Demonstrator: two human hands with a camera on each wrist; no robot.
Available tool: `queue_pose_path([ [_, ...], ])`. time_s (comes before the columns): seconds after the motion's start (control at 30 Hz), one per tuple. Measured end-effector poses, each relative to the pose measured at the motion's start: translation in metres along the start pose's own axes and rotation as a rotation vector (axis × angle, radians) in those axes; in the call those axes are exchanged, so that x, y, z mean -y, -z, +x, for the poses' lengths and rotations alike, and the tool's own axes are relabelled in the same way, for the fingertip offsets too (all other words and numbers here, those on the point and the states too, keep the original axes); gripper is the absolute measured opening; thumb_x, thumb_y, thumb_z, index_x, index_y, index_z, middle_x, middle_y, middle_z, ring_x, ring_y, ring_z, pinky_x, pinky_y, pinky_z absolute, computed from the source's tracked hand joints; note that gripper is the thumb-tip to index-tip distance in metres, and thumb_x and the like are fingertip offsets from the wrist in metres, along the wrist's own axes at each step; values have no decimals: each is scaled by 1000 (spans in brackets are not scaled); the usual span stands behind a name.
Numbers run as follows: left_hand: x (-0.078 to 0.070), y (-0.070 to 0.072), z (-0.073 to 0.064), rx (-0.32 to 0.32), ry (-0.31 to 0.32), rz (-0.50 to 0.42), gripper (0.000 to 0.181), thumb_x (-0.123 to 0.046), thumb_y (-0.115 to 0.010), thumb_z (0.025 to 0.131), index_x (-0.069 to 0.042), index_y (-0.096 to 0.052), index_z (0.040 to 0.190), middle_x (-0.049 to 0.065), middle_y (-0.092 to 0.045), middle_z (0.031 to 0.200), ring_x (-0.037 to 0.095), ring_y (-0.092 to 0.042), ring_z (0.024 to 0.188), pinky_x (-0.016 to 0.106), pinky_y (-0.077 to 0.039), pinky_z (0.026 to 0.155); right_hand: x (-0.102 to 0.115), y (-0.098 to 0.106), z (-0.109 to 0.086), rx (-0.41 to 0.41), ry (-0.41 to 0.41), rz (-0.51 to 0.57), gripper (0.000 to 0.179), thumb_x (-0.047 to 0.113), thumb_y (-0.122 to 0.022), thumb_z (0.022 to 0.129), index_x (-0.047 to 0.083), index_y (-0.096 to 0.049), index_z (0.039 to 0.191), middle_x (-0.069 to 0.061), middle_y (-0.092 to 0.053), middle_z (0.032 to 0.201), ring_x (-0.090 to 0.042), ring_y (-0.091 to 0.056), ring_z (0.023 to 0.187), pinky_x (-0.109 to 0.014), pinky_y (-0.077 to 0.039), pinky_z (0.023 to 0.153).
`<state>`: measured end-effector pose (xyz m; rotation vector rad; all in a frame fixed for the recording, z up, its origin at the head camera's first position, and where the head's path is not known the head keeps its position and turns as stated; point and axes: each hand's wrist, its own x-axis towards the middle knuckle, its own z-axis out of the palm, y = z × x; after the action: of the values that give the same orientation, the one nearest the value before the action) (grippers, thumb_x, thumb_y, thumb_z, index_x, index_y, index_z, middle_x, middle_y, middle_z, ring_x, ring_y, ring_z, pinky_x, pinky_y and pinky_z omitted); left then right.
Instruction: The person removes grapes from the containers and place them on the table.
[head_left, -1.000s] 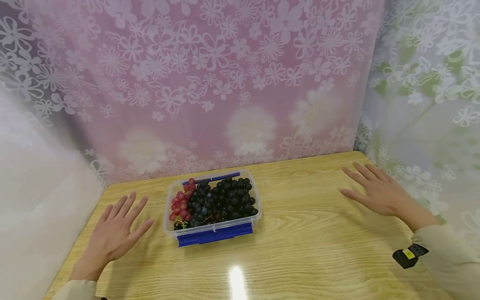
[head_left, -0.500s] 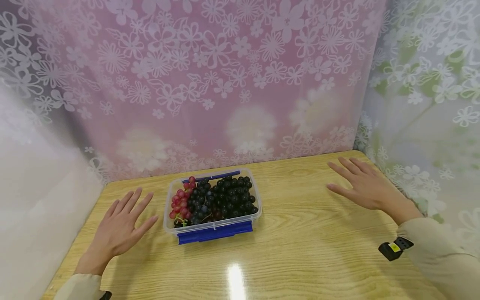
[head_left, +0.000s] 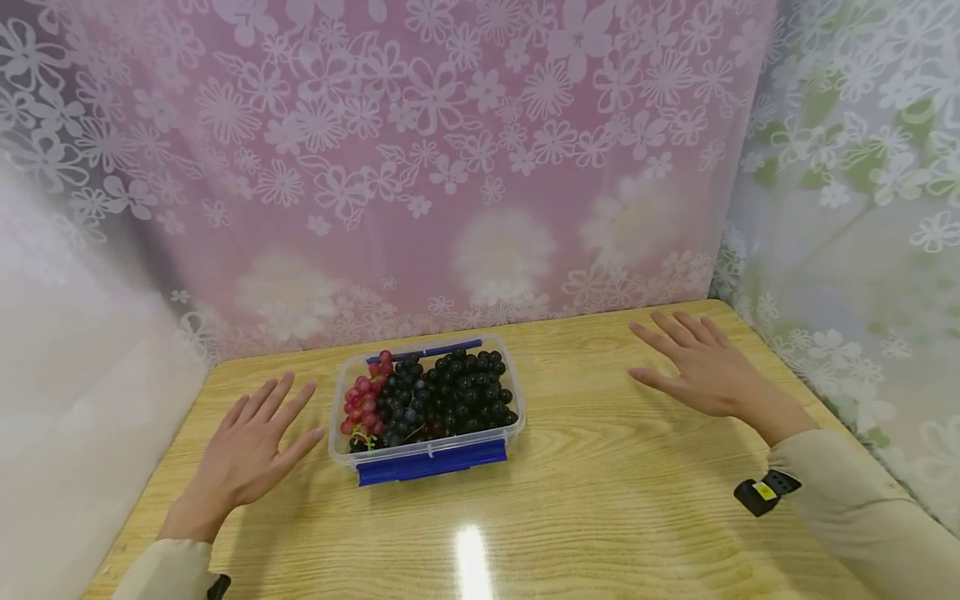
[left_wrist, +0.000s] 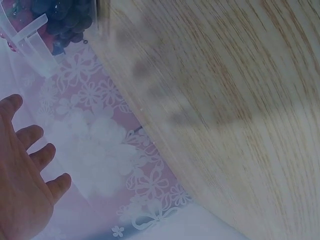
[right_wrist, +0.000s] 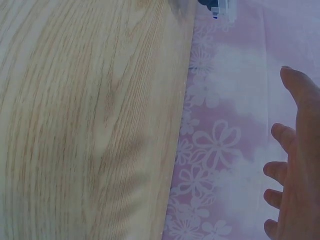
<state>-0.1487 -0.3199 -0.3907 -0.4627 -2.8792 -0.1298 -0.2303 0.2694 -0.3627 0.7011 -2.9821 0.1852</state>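
A clear plastic food container (head_left: 517, 392) with blue clip flaps (head_left: 432, 463) stands without a lid on the wooden table. Red grapes (head_left: 363, 402) fill its left end, and black grapes (head_left: 468, 392) take up the middle and right. Just left of the container, my left hand (head_left: 251, 450) hovers over the table, fingers straight and spread, holding nothing. My right hand (head_left: 693, 367) is held out well to the right of it, likewise spread and holding nothing. In the left wrist view the left hand (left_wrist: 25, 175) shows near a corner of the container (left_wrist: 37, 40); the right wrist view shows the right hand (right_wrist: 295, 155).
The light wooden table (head_left: 585, 500) ends at the back against a pink flowered curtain (head_left: 420, 167). A white and green flowered curtain (head_left: 855, 250) hangs along the right, and a whitish sheet (head_left: 82, 375) closes off the left side.
My right hand has moved left toward the container, and my left hand has shifted slightly right and up toward it. The container and grapes have stayed in place.
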Motion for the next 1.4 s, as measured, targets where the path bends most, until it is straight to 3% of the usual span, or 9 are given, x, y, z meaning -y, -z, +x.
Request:
queue_pose_path([
  [0.23,-2,-1,5,-8,-21,6,69,-55,-47,95,-21,-30,152,13,-20,156,37,-22,139,61,-18,107,12,-2,5,1,12,-18,75,63,-43,93,26,-20,154,-13,-11,158,-38,-6,143,-61,-3,110],
  [0.53,-4,-3,10,27,-21,13,70,-58,-44,95,-25,-23,154,12,-17,157,35,-18,141,61,-15,108,28,-7,17,-6,54,-7,75,65,-40,93,26,-23,154,-12,-12,158,-36,-6,143,-58,-1,112],
  [0.8,-5,-8,15,38,-31,8,69,-58,-43,95,-22,-28,153,12,-18,157,35,-18,141,61,-17,108,39,-11,24,18,73,-8,75,66,-36,93,25,-20,155,-12,-10,159,-36,-4,143,-59,-1,111],
  [1.4,-5,-17,24,59,-78,-42,65,-54,-41,98,-23,-26,153,6,-13,159,34,-16,142,62,-20,106,70,-24,46,22,138,-20,76,70,-31,92,28,-19,155,-6,-9,159,-31,-3,144,-55,-1,113],
])
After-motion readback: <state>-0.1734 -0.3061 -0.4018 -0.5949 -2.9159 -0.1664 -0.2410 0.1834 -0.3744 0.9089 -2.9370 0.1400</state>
